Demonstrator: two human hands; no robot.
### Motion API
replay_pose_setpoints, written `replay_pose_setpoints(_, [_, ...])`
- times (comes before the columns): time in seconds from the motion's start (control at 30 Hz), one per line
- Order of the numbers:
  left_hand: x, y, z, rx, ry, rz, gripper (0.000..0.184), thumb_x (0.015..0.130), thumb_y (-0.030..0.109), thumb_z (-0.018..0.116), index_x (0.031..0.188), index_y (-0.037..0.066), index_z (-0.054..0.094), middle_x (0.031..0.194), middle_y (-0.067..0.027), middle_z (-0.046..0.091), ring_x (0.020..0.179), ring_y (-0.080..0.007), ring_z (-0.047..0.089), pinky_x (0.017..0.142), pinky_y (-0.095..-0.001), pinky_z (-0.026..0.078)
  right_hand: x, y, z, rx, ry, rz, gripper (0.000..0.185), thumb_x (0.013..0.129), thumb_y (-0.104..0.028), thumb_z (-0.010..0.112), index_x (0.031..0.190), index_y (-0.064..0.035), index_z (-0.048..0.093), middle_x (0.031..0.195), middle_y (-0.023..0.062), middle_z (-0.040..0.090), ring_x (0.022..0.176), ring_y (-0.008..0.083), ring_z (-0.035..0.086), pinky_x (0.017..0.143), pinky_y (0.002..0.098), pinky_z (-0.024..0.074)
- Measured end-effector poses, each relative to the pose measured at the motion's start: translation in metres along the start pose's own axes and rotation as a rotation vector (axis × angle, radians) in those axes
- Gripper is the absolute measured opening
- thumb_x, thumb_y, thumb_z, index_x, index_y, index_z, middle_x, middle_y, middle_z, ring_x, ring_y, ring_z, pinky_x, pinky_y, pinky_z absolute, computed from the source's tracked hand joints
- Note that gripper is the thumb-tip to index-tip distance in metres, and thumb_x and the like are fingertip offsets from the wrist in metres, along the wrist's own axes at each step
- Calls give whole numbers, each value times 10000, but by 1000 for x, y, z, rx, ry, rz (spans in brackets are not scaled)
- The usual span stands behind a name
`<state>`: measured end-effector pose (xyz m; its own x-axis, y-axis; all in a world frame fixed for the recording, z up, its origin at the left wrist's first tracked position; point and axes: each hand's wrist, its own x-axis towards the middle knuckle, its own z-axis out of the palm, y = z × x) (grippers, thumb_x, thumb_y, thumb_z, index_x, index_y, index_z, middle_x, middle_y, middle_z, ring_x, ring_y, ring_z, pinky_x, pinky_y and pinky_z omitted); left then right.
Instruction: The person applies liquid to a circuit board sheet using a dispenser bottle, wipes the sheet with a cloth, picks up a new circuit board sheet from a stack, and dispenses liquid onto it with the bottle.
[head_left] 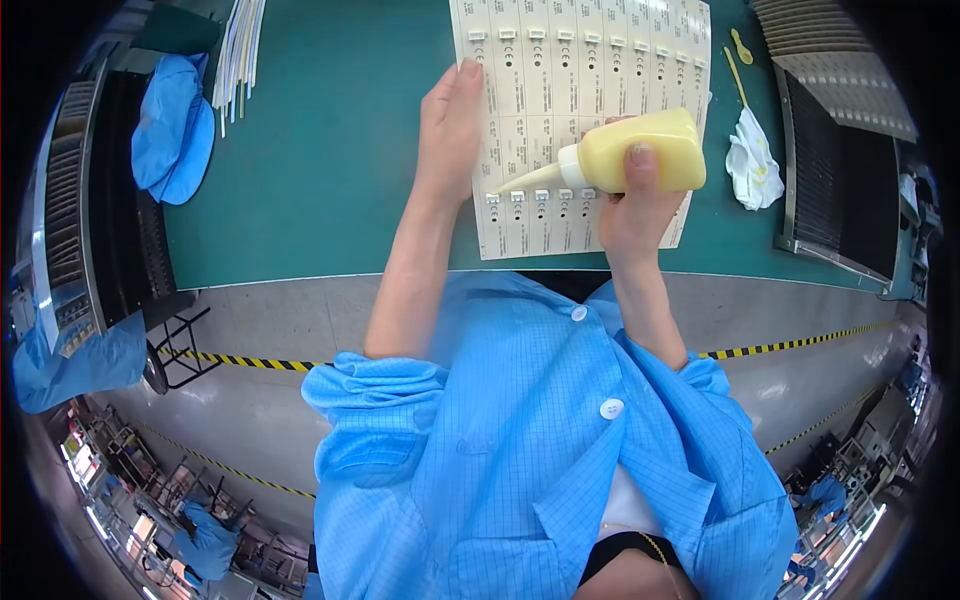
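Observation:
My left hand (449,135) grips the left edge of a white circuit board panel (548,105), thumb on top and the other fingers mostly hidden. The panel lies on the green tabletop and carries rows of small white connectors, with printed text and CE marks. My right hand (640,210) is wrapped round a squeeze bottle (675,140) of pale yellow liquid, tilted nearly flat. Its long nozzle points left, with the tip at a connector (492,199) at the left end of the near row. Whether the tip touches it, I cannot tell.
Slotted racks stand at the left (120,120) and right (840,170). A blue cloth item (175,130) and thin white sticks (238,60) are at left. Right of the panel lie a crumpled white cloth (752,170) and a small yellow piece (741,47). The table's front edge (300,280) is near me.

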<state>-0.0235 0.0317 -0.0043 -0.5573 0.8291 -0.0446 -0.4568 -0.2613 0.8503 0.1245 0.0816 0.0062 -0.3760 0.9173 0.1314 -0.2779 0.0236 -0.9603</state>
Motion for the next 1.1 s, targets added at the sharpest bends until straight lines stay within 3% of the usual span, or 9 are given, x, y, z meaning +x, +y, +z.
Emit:
replay_pose_setpoints(0.37, [0, 0, -2, 12, -14, -3, 372, 924, 311, 367, 1018, -22, 502, 918, -83, 590, 763, -81, 569, 650, -215, 473, -1, 4, 2, -86, 18, -29, 411, 737, -329, 677, 928, 10, 543, 800, 66, 582, 646, 85, 535, 472, 187, 400])
replay_pose_setpoints(0.47, [1, -1, 0, 14, 3, 9, 371, 925, 313, 365, 1011, -21, 502, 911, -82, 590, 753, -83, 572, 640, -213, 474, 0, 0, 6, 20, 41, -20, 277, 735, -235, 697, 841, -11, 575, 763, 28, 585, 691, 97, 548, 627, 241, 451])
replay_pose_setpoints(0.67, [1, -1, -1, 13, 5, 5, 362, 923, 312, 372, 990, -18, 504, 896, -78, 588, 750, -81, 570, 635, -210, 473, -1, -2, 3, -75, -2, -20, 265, 722, -213, 705, 841, -14, 577, 774, 35, 595, 695, 101, 558, 630, 244, 460])
replay_pose_setpoints(0.77, [1, -1, -1, 19, 7, 1, 356, 922, 310, 377, 988, -16, 503, 896, -78, 587, 746, -79, 569, 634, -210, 473, 0, -1, 7, -187, -11, -128, 412, 759, -394, 641, 873, -3, 576, 690, 17, 553, 539, 45, 461, 413, 176, 326])
replay_pose_setpoints(0.87, [1, -1, 0, 8, 13, 5, 351, 921, 306, 380, 987, -17, 501, 894, -78, 587, 738, -81, 570, 629, -212, 475, 0, -5, 4, -91, -24, 3, 263, 716, -202, 709, 845, -14, 576, 783, 38, 601, 709, 101, 568, 639, 244, 465])
replay_pose_setpoints(1.1, [0, 1, 3, 14, 23, -4, 350, 921, 304, 382, 991, -17, 501, 889, -76, 587, 747, -84, 570, 640, -214, 474, -2, -4, 4, -79, -7, 14, 248, 721, -182, 705, 849, -10, 581, 784, 42, 607, 708, 100, 570, 639, 241, 466])
